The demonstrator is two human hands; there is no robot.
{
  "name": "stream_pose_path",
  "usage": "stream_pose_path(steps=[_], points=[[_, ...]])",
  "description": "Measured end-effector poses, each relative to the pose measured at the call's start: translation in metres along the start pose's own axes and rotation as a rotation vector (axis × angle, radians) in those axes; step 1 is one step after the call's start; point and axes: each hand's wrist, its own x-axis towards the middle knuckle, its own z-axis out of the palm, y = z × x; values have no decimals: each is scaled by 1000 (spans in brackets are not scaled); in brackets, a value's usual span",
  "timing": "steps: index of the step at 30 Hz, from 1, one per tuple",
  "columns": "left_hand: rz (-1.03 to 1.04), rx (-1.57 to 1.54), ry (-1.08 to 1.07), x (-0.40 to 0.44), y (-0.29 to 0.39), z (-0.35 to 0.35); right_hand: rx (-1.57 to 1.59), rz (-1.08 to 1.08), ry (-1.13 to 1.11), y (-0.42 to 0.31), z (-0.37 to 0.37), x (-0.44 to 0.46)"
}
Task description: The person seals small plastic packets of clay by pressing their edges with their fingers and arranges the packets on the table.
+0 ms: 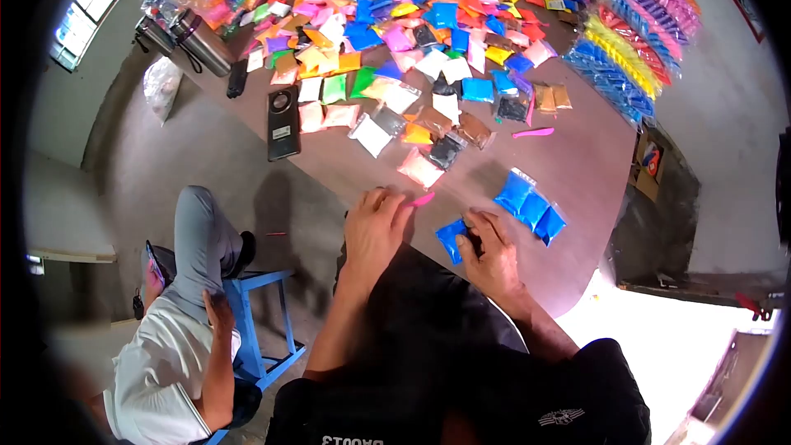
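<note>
Left hand (377, 227) pinching slim pink plastic stick (423, 199), right hand (493, 254) half-closed on 1 loose blue plastic packet (450, 242); blue plastic 3-packet strip (531, 208) unsplit tho.

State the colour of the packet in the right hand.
The packet is blue, seen best in the head view, the only one.

1. Below the left hand (375, 227), upside-down lettering (353, 440) on the black shirt (486, 400), cut off, seemed to end in "13".
2. Below the right hand (492, 255), the shirt bore a winged emblem (561, 418).
3. Beyond the left hand, a phone label (283, 132) was unreadably small.
</note>
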Motion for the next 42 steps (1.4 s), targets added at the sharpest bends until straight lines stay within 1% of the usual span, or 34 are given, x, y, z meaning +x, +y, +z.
stream_pose_path(steps=[2, 3, 4, 5, 7, 11, 14, 17, 19, 21, 22, 23, 24, 25, 26, 27, 29, 31, 33, 36, 37, 38, 39, 40, 41, 42], points=[[-15, -15, -46, -7, -11, 10, -42, -11, 25, 0, -6, -7], [-28, -15, -80, -7, -13, 13, -68, -63, 9, 2, -10, -10], [-51, -18, -66, -7, -12, 15, -92, -114, -9, 3, -13, -14], [-52, -27, -76, -8, -14, 17, -98, -102, -9, 5, -15, -18], [35, 57, -82, -8, -16, 19, -104, -159, -67, 9, -19, -23], [-4, 61, -79, -7, -6, 12, -132, -205, -120, 6, -24, -24], [-29, 80, -119, -7, -4, 12, -145, -256, -138, 10, -25, -23], [-20, 67, -83, -5, -2, 11, -153, -298, -161, 11, -25, -21], [-29, 71, -167, -5, -5, 13, -178, -314, -133, 12, -23, -22], [-36, 146, -243, -8, -5, 17, -183, -297, -141, 12, -19, -23], [-41, 136, -231, -14, -2, 14, -190, -331, -118, 16, -15, -25], [-47, 77, -228, -17, 5, 9, -135, -277, -125, 15, -12, -26], [-72, 84, -247, -24, 13, 10, -129, -281, -132, 13, -12, -25], [-87, -2, -299, -31, 20, 11, -118, -309, -118, 16, -11, -24], [-56, -127, -201, -36, 29, 13, -116, -319, -121, 16, -11, -23], [-76, -159, -274, -42, 32, 17, -129, -313, -144, 18, -12, -23], [-68, -154, -302, -50, 38, 20, -133, -282, -161, 19, -14, -24], [-103, -210, -315, -52, 34, 23, -135, -294, -161, 18, -13, -23], [-16, -176, -357, -50, 24, 26, -170, -279, -151, 16, -12, -22], [-57, 0, -311, -38, 17, 23, -160, -351, -119, 19, -14, -22], [-41, -10, -259, -28, 16, 17, -183, -359, -114, 18, -14, -21], [-51, 21, -293, -25, 11, 21, -162, -339, -104, 19, -15, -23], [-44, -54, -201, -22, 9, 23, -121, -337, -91, 22, -14, -22], [-85, -140, -142, -18, 14, 20, -122, -321, -91, 21, -16, -22], [-81, -169, -125, -15, 20, 16, -114, -310, -94, 20, -16, -21], [-87, -185, -160, -13, 30, 13, -109, -311, -79, 18, -16, -20]])
